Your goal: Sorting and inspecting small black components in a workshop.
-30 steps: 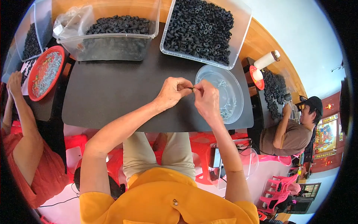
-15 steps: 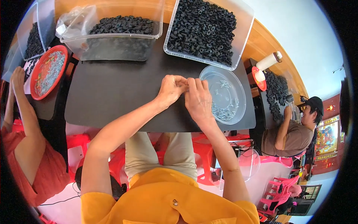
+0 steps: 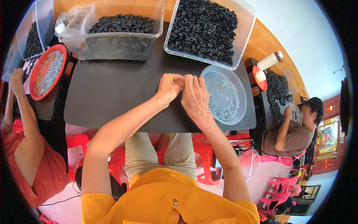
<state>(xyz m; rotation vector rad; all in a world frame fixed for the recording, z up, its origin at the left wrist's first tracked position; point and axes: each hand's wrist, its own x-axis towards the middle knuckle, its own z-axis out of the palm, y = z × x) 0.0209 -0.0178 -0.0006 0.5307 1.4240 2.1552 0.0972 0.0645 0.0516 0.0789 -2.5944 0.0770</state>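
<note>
Above the dark table [image 3: 112,93] my left hand [image 3: 169,89] and my right hand [image 3: 195,95] meet fingertip to fingertip. Both are closed in a pinch, and whatever lies between the fingers is hidden by them. Just right of my right hand stands a round clear plastic tub [image 3: 242,87] with small shiny metal screws [image 3: 223,111] scattered in it. Beyond my hands, a clear plastic bin [image 3: 244,41] is filled with small black plastic parts [image 3: 203,30]. A second clear bin [image 3: 108,46] at the far left holds more such black parts.
A plastic bag [image 3: 76,20] hangs over the left bin's corner. Left, a co-worker's hands [image 3: 16,80] are beside a red tray [image 3: 64,56] of small metal pieces. Right, another person [image 3: 291,132] sits by heaped black parts [image 3: 276,89], a white bottle [image 3: 269,61] and a red dish [image 3: 261,85].
Both my hands have shifted slightly to the left, still together. The fingers of my right hand are drawn a little closer in. The bins and tub stay in place.
</note>
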